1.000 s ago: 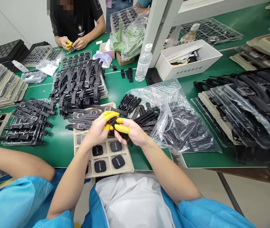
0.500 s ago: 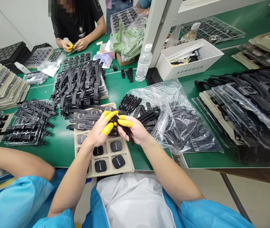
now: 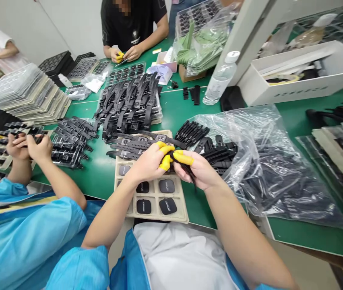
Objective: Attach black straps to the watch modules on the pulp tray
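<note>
Yellow finger cots cover some fingertips of both my hands. My left hand (image 3: 155, 162) pinches a small black watch part that the fingers mostly hide. Against it, my right hand (image 3: 196, 168) grips a black watch strap (image 3: 189, 172), whose free end hangs below the fingers. Both hands meet above a beige tray (image 3: 181, 209). Square black watch faces (image 3: 168, 206) lie in its compartments. Behind my left hand, several strapped watches (image 3: 126, 147) lie across the tray's far part.
Loose straps (image 3: 191, 133) and a clear plastic bag (image 3: 268, 177) full of straps lie to the right. Beyond stand a water bottle (image 3: 221, 78) and a white box (image 3: 301, 76). Stacked watches (image 3: 129, 102) rise behind the tray. A co-worker's hands (image 3: 31, 147) work at left; another person sits opposite.
The view has swung left, so the scene sits further right. My hands stay together on the watch part and strap. At left, the co-worker's two hands are now in view, holding something dark.
</note>
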The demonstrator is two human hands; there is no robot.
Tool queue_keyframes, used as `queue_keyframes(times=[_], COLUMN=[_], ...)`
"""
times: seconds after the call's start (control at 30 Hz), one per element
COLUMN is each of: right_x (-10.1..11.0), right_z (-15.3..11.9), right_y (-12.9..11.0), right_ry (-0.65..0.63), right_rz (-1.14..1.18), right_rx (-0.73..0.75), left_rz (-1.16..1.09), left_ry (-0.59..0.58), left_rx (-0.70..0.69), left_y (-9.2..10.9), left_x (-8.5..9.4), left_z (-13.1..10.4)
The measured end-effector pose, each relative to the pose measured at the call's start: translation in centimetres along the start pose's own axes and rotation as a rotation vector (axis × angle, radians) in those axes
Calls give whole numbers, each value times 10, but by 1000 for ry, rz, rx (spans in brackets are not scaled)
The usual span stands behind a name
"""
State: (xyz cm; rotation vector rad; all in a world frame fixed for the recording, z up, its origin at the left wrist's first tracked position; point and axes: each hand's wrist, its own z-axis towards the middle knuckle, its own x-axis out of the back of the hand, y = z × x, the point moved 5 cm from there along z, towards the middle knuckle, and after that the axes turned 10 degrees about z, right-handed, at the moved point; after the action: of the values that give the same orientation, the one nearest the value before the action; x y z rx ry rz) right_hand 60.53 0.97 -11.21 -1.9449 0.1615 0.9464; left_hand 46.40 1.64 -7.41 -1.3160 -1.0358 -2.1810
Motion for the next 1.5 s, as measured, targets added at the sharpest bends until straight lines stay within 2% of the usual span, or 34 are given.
queue_keyframes(times=[0.1,0.3,0.47,0.57,0.7,0.8,0.93,1.0,1.13,1.3,1.37,1.4,1.5], right_x=[-1,-3,0,-2,-6,-5,-3,-3,-1,6,9,10,7], right_z=[-2,-4,-4,-5,-7,-8,-8,-8,-7,-8,-7,-7,-6], right_y=[2,1,0,-2,1,6,11,11,11,6,1,-2,-5], right_ry=[-9,-21,21,2,-84,-115,-147,-144,-137,-91,-21,13,55], right_rz=[-44,-97,-43,-6,38,9,-73,-108,-178,-243,-230,-213,-165], right_rx=[-27,23,113,151,50,-46,-122,-118,-111,-80,-2,45,140], left_rz=[-20,-168,-261,-320,-473,-743,-961,-1000,-1053,-1028,-1038,-1051,-1075], left_ry=[-13,11,88,195,354,482,773,828,840,1018,997,939,623], left_rx=[6,28,122,183,223,391,619,667,678,745,815,837,804], left_y=[-2,-4,-4,-7,-6,-16,-33,-36,-33,-46,-51,-51,-39], left_x=[-1,-3,2,6,12,18,31,33,31,43,42,38,18], left_z=[-2,-3,-2,-2,-1,-4,-14,-15,-14,-23,-24,-22,-12])
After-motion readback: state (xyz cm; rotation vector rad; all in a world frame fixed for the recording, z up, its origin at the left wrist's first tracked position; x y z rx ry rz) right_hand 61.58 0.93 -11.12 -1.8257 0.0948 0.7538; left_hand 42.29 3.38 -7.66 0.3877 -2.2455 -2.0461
